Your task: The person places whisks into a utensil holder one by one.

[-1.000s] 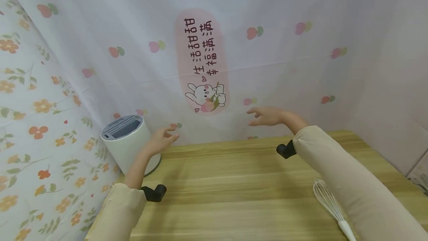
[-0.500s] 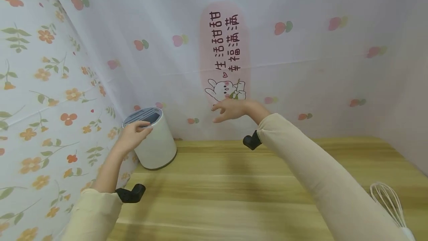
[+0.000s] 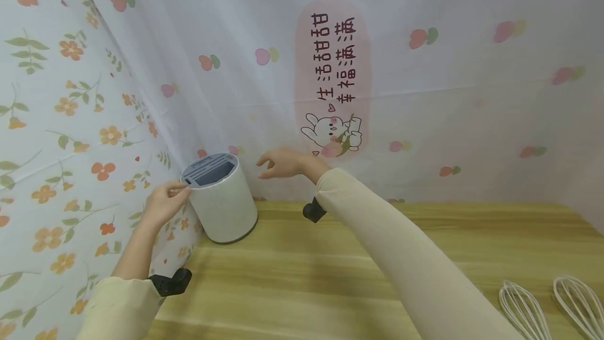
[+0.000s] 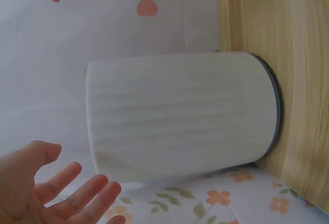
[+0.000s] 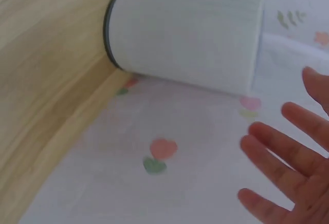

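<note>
- Nearest, at the lower right, two whisks (image 3: 524,308) lie on the tabletop (image 3: 292,282); only their pale wire loops are seen. They are well apart from both hands, so they should not disturb.
- The left hand (image 3: 162,204) is at the left side of the white container (image 3: 225,211). Its fingers are loosely bent and parted, and they hold nothing; the tips are by the upper rim, but if they touch it, I cannot tell.
- The right hand (image 3: 284,163) is to the right of the container and apart from it, its fingers spread, with nothing in them.
- The container stands upright on the left rear part of the tabletop. Its grey top (image 3: 205,164) has slots and one larger opening.
- To handle it well, I think, both palms should meet opposite sides at equal height and press evenly. The wall looks smooth, so a push from only one side could slide or tip it. On the left, beside the flowered cloth (image 3: 44,135), the room seems narrow; that hand needs more care.
- The tabletop has a yellowish wood grain; its surface looks flat.
- Farthest, behind the rear edge, hangs a white cloth (image 3: 424,109) with printed fruits and a pink patch (image 3: 332,51) with writing and a rabbit.
</note>
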Demonstrator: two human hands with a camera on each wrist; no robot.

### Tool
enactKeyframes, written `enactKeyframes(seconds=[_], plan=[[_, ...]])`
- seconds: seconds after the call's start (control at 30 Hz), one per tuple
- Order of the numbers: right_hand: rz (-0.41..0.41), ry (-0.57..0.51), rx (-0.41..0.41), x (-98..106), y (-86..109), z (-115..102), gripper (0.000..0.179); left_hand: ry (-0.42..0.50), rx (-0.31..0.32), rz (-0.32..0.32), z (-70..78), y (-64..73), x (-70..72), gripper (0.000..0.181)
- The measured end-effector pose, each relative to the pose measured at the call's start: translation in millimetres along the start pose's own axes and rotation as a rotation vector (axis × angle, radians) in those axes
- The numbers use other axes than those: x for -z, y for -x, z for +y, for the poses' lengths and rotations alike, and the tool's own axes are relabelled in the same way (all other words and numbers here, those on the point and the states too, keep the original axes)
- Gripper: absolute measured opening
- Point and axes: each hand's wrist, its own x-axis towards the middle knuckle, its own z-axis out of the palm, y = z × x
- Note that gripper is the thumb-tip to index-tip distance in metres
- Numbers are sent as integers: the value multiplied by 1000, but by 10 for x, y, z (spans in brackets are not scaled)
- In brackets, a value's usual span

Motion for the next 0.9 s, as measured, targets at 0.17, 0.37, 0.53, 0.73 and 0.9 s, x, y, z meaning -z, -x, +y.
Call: enactKeyframes(seconds=[0.17, 0.37, 0.53, 0.73, 0.9], plan=[[55, -13, -1, -184, -288, 2, 42, -14, 21, 16, -159, -46, -6, 51], [116, -33, 0, -377, -619, -42, 45, 80, 101, 28, -308, -108, -45, 57], [176, 8, -69, -533, -867, -120, 46, 156, 142, 55, -424, -196, -95, 60], [229, -16, -185, -630, -1021, -136, 52, 319, 166, 9, -495, -301, -166, 67], [265, -48, -212, -658, -1082, -86, 48, 438, 130, 9, -498, -413, -225, 70]])
